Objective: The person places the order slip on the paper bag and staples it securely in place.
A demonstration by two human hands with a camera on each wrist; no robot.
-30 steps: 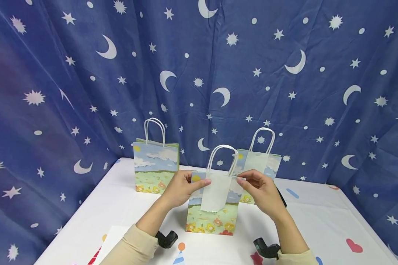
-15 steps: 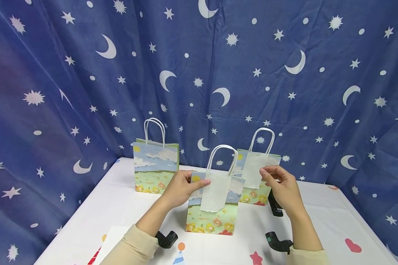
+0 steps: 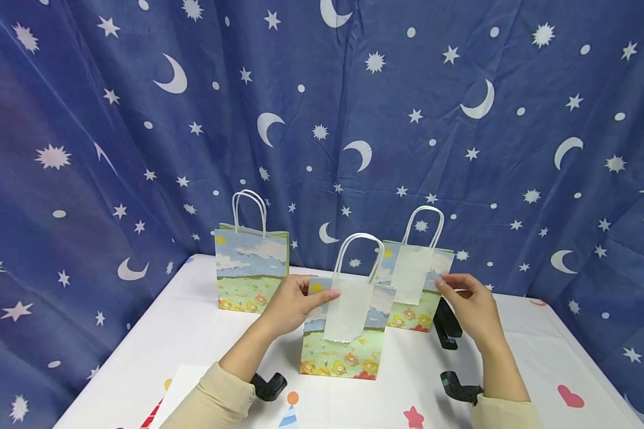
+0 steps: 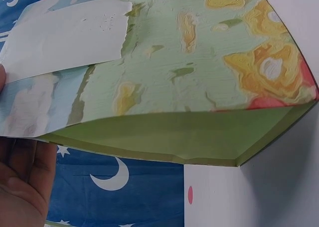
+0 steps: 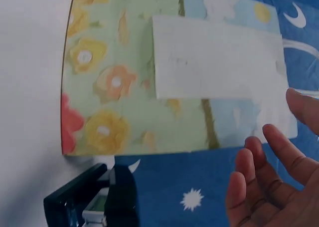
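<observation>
A paper gift bag (image 3: 322, 351) with a sky-and-flower print stands upright at the middle of the table in the head view. A white paper strip (image 3: 347, 313) hangs down its front beneath the white handle. My left hand (image 3: 291, 305) pinches the bag's upper left edge, thumb in front and fingers behind. My right hand (image 3: 471, 310) holds nothing, thumb and fingers apart, beside the second gift bag (image 3: 408, 319) behind on the right. That bag bears a white strip (image 5: 214, 57) too. Below the right hand lies a black stapler (image 3: 447, 325), partly hidden by it.
A third gift bag (image 3: 252, 268) without a strip on its front stands at the back left. White paper (image 3: 181, 381) lies at the front left, partly under the left sleeve. A blue moon-and-star curtain (image 3: 322, 119) hangs behind the white tablecloth (image 3: 515, 357).
My right hand has let go of the front bag's upper right edge and moved right, toward the stapler. The left hand keeps its grip and the bags stay in place.
</observation>
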